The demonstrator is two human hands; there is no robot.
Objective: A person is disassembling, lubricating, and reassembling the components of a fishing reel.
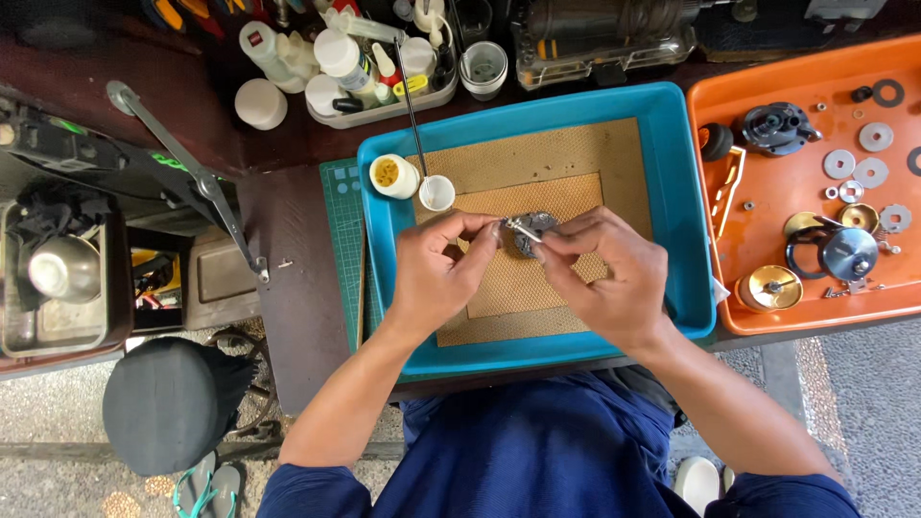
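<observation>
Here, with an orange tray point(767, 67) of washers and reel parts at the counter's right edge and bottles at its back, both hands meet over the blue tray point(672, 173), left hand point(436, 273) fingers pinching the metal part point(533, 230), right hand point(604, 278) fingers pinching a thin tool point(523, 228) on it, near a white cup point(436, 193).

Over a blue tray point(672, 192) lined with tan mesh, the left hand point(436, 273) and right hand point(604, 278) meet — both pinching a small grey metal part point(533, 230) with a thin pin. A small white cup point(436, 193) stands in the tray; beside it, an orange tray point(767, 86) holds washers and reel pieces.
</observation>
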